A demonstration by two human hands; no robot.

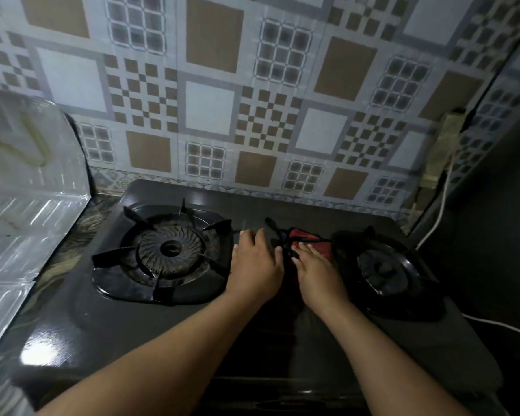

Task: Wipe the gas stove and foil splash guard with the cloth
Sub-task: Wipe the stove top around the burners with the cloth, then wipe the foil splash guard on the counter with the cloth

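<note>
The crinkled silver foil splash guard (pixel 27 187) stands loosely left of the black two-burner gas stove (pixel 72 319); a hard wipe could topple it. Between the burners, the left hand (pixel 257 262) lies flat, fingers relaxed, and the right hand (pixel 315 265) presses the dark red cloth (pixel 308 237), which could snag the black pan-support prongs (pixel 219 226).

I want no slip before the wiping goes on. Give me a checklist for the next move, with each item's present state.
1. Cloth on stove, between the burners: ok.
2. Right hand on cloth: ok.
3. Left hand beside cloth, its grip: cannot tell.
4. Left burner unlit: ok.
5. Right burner unlit: ok.
6. Foil splash guard clean: not ok, stain shows.
</note>
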